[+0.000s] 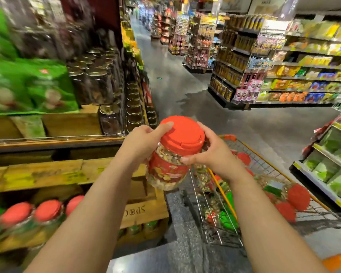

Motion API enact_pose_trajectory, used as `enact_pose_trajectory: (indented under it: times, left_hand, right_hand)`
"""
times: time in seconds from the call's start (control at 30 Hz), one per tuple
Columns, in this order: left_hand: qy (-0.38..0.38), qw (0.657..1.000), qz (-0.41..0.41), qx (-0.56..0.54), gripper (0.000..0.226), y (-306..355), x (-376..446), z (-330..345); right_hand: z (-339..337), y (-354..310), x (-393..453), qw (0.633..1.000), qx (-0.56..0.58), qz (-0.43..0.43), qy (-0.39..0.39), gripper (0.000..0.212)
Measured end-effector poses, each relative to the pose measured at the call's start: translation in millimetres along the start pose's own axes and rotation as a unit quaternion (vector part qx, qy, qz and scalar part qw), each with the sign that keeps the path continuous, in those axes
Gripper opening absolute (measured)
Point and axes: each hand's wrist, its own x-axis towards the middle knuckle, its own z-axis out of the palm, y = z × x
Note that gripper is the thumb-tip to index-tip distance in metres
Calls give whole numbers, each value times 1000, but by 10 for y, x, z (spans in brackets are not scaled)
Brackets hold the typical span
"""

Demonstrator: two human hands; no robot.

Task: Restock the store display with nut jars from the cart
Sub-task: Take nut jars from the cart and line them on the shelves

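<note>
Both forearms reach forward: left hand [144, 138] and right hand [211, 152] curl round one red-lidded nut jar [175, 152], held tilted in the air between wooden display [73, 174] and cart [264, 174]. Risk: grip sits high near the lid, so the tilted jar may slip.

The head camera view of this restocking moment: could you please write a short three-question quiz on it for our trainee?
1. True or false: both the left hand and the right hand grip the clear plastic nut jar with the red lid.
2. Which side of the held jar is the wire shopping cart with orange trim on? A. left B. right C. behind the camera
3. Fill in: the jars already on the low wooden display shelf mostly have ____ lids.

Key: 1 true; 2 B; 3 red.
</note>
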Motion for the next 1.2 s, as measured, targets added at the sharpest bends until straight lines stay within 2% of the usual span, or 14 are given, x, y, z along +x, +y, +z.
enact_pose_trajectory:
  times: [0.1, 0.3, 0.4, 0.6, 0.8, 0.87, 1.07, 1.13, 1.2]
  left_hand:
    - [19, 999, -16, -26, 65, -241, 16, -430]
    - [54, 996, -51, -50, 76, -699, 70, -1314]
    - [52, 995, -69, -54, 67, -981, 128, -1820]
    - [58, 990, -101, -75, 66, -1518, 384, -2533]
    - [66, 986, -119, -96, 63, -1967, 712, -2753]
    - [68, 984, -126, -107, 61, -2119, 859, -2740]
    - [92, 981, -144, -89, 77, -2636, 1315, -2511]
    - [89, 981, -153, -77, 81, -2812, 1450, -2426]
    - [75, 983, -154, -62, 75, -3016, 1606, -2334]
  right_hand:
    - [440, -111, 147, 999, -16, -15, -33, 117]
    - [1374, -314, 481, 996, -4, -13, -87, 107]
    - [1918, -355, 682, 993, 9, 2, -120, 103]
    - [2831, -240, 972, 989, 27, 28, -142, 112]
    - [3238, -52, 1231, 980, 1, 96, -172, 130]
    - [3303, 49, 1372, 976, 8, 118, -182, 123]
    - [3503, 649, 1771, 970, 89, 185, -132, 70]
    - [3538, 877, 1859, 968, 93, 198, -127, 66]
    - [3577, 1131, 1950, 962, 96, 224, -123, 63]
